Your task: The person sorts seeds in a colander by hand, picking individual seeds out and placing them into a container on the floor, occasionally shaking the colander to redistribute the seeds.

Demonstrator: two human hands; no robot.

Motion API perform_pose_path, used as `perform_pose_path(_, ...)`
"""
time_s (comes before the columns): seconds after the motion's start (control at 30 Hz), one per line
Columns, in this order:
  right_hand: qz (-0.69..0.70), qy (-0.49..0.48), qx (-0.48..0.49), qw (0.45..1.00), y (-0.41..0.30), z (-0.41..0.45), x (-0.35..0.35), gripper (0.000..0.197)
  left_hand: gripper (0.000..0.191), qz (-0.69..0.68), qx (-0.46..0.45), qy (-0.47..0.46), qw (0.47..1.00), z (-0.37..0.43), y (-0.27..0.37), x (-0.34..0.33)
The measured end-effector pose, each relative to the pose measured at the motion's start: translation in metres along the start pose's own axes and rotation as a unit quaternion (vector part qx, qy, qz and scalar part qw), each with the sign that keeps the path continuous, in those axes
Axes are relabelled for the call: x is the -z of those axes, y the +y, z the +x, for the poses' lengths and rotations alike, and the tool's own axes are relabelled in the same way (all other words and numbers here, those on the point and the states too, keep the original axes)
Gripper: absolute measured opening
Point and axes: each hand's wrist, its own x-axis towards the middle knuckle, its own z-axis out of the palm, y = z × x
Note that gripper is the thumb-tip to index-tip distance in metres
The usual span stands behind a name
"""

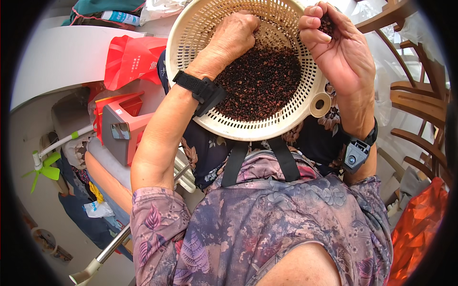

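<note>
A cream plastic colander (pixel 247 134) rests on my lap. Inside it lies a bed of small black seeds and reddish-brown husks (pixel 264 84), which look like Sichuan peppercorns. My left hand (pixel 236 34) is over the colander's left inner side, its fingers curled in. Whatever those fingertips pinch, if anything, is hidden. Raised at the upper right rim, my right hand (pixel 338 50) is palm up and cups a small heap of the same peppercorns (pixel 326 26) in its bent fingers.
To the left are a red bag (pixel 134 62) bearing writing, a red-and-grey box (pixel 120 132), a green-bladed small fan (pixel 46 164) and a metal tube with a pale end (pixel 107 248). Wooden chairs (pixel 418 100) and an orange-red plastic bag (pixel 417 236) stand at the right.
</note>
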Motion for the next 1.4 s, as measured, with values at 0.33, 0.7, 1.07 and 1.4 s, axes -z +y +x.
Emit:
perform_pose_path(0.33,-0.040,-0.050,-0.038,0.997,-0.001,-0.003,0.006,0.019,0.010,0.047,-0.052,0.038,0.997,0.000,0.010,-0.004)
perform_pose_path(0.7,-0.050,-0.026,-0.067,0.996,0.016,0.004,0.021,0.024,0.014,-0.064,0.104,0.022,0.992,0.007,0.009,-0.002)
perform_pose_path(1.07,-0.166,0.073,-0.009,0.983,0.031,0.004,0.013,0.029,0.009,-0.496,0.190,-0.009,0.847,0.000,0.001,0.058)
perform_pose_path(1.4,-0.135,0.152,-0.035,0.979,0.051,0.019,-0.003,0.032,0.016,-0.410,0.123,-0.073,0.901,0.004,0.075,0.106)
